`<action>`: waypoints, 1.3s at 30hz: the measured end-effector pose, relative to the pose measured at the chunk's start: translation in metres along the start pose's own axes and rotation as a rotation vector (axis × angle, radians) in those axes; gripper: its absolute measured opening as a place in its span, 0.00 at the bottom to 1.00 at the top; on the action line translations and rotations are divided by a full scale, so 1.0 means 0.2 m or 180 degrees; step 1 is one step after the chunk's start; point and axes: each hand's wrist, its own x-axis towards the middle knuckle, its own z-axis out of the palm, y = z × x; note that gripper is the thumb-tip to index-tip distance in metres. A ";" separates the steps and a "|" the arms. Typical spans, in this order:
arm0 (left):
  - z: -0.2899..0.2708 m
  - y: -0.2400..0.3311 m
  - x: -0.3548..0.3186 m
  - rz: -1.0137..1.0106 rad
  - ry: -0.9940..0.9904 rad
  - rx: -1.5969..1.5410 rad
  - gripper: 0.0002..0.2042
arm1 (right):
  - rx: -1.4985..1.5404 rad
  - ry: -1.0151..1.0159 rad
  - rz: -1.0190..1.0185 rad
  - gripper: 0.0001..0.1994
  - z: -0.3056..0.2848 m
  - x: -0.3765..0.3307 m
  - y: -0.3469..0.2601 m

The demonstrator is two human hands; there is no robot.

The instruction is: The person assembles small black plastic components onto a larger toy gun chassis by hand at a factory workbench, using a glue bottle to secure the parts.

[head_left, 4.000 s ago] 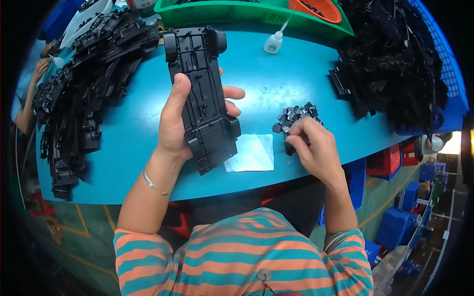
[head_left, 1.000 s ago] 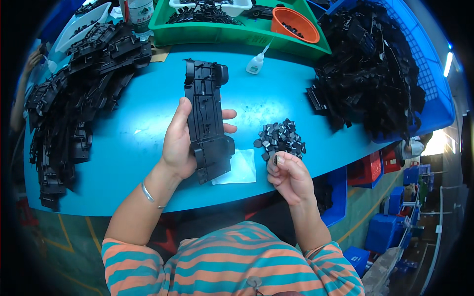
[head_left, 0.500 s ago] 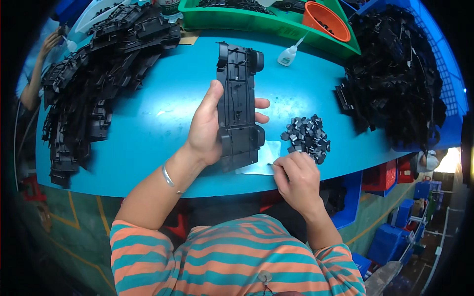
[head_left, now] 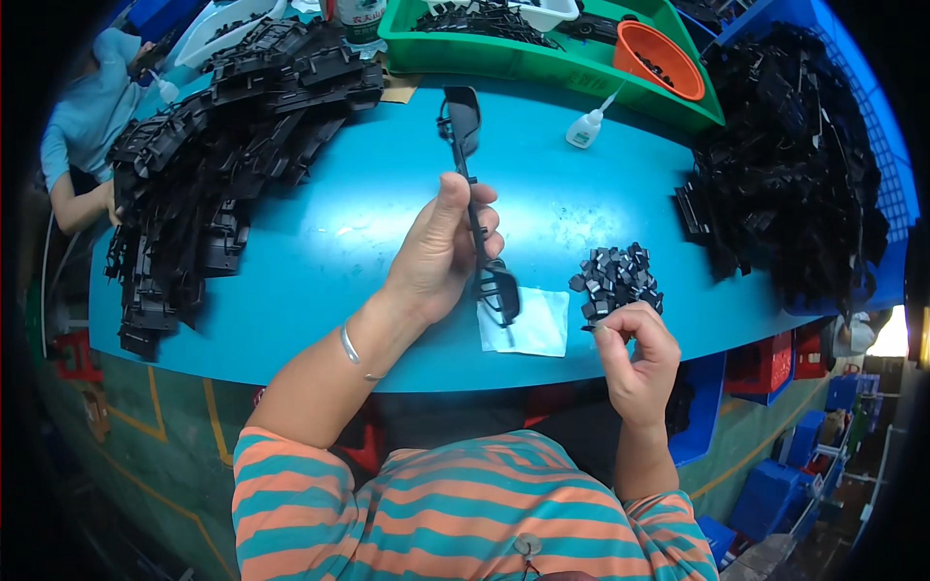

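Black chassis part (head_left: 473,184) now stands edge-on in the clenched left hand (head_left: 436,257); right hand (head_left: 635,353) pinches 1 small clip (head_left: 593,327) beside the pile (head_left: 615,279)

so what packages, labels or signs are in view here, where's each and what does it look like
Labelled bottle or can: top edge, left of the green tray; white label with red and green print, mostly cut off.
Small squeeze bottle: on the blue table, just below the green tray; white, thin nozzle, no label that I can make out.
White paper sheet: near table edge, between left hand and right hand; blank.
No signs or screens.
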 end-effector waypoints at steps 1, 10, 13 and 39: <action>-0.01 0.01 0.00 0.0125 0.0012 0.0238 0.24 | 0.0200 0.0048 0.0103 0.02 0.00 0.00 0.01; 0.12 0.02 -0.01 0.0315 0.0261 0.0799 0.15 | 0.0929 0.0197 0.0508 0.02 -0.03 0.00 0.03; 0.13 0.01 -0.01 0.0202 0.0296 0.0900 0.14 | 0.1195 0.0252 0.0571 0.02 -0.03 0.04 0.01; 0.17 -0.02 -0.06 -0.0408 -0.0146 -0.0487 0.25 | 0.0904 0.0039 -0.0117 0.05 0.29 0.09 -0.09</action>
